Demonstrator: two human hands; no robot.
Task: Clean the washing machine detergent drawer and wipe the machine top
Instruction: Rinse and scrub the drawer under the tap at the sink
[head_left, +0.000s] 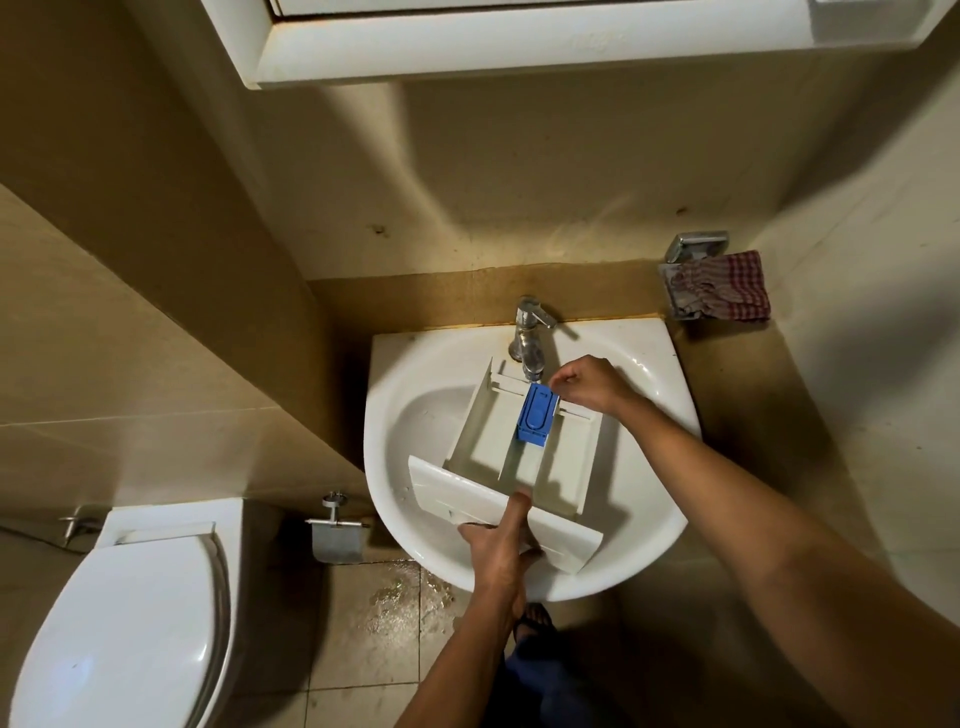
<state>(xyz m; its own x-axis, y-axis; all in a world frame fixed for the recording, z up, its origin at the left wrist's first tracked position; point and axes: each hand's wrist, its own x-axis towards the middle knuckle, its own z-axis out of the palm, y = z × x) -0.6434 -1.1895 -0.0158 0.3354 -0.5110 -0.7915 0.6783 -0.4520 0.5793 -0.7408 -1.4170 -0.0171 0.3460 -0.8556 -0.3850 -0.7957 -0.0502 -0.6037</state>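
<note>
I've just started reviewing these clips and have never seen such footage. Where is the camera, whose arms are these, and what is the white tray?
No machine here: a person wears one wide-angle camera on the head, looking down, so the arms are their own. The white tray is a detergent drawer, held in the sink with its far end under the tap. The left hand grips its front panel; the right hand seems to pinch the top edge of the blue insert in it. A checked cloth hangs on a wall holder at right; a toilet stands at left.
</note>
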